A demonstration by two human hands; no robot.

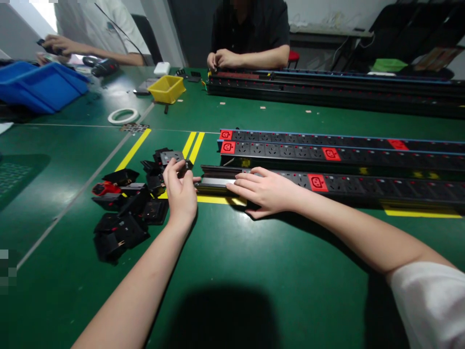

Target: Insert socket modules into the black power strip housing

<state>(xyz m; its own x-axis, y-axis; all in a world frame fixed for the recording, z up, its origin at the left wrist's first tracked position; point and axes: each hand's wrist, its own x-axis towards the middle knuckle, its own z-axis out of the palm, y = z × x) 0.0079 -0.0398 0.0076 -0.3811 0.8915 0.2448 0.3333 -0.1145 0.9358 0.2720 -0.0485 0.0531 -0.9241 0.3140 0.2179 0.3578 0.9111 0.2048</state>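
Note:
My left hand [180, 191] has its fingers curled around a black socket module [172, 155], just left of the open end of the nearest power strip [348, 185]. My right hand [267, 190] lies palm down with fingers stretched over that strip, near its left end. A bare metal channel [217, 182] shows between the two hands, and sockets fill the strip further right, with one red socket [317, 182] among them. Loose black socket modules [125, 230] lie heaped left of my left hand, along with a red one [105, 188].
Two more power strips [279, 151] lie parallel behind. Further back are long black rails [327, 92], a yellow bin [167, 88], a tape roll [123, 116] and blue bins [43, 87]. Across the table a person [250, 36] works; another person's arm [109, 55] is at left.

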